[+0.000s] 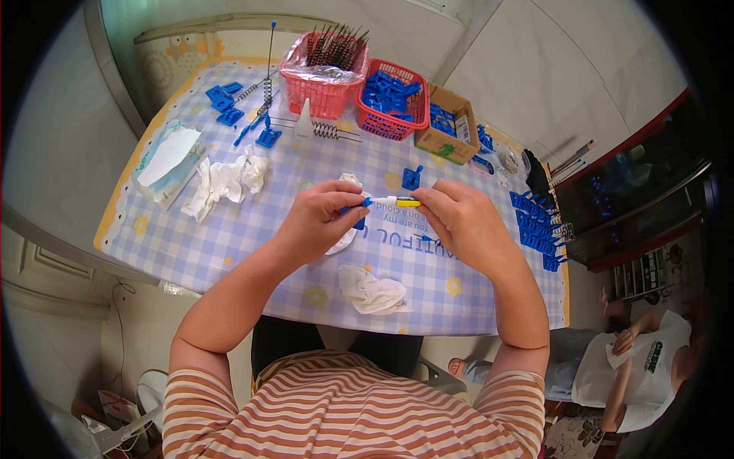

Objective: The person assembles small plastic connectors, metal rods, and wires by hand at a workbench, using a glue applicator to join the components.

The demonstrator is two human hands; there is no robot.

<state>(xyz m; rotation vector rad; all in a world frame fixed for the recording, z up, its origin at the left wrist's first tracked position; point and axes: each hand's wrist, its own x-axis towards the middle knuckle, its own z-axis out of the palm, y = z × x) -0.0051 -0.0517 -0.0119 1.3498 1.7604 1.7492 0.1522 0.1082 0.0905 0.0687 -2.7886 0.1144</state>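
Observation:
My left hand (312, 218) pinches a small blue plastic piece (359, 222) over the middle of the table. Between the fingers of my right hand (468, 223) is a small yellow and white glue bottle (407, 203). Its white nozzle points left and meets the top of the blue piece, or nearly so; I cannot tell if they touch. A crumpled white tissue (343, 243) shows under and beside my left hand. Just beyond the glue bottle, a blue plastic base (412, 178) with a short upright stem stands on the checked tablecloth (306, 294).
Along the back stand a red basket (317, 96) of dark springs, a red basket (392, 124) of blue parts and a cardboard box (443, 151). Crumpled tissues (222, 183) lie left, another tissue (372, 291) in front. Blue assemblies (539, 229) line the right edge. A person (634, 367) sits at right.

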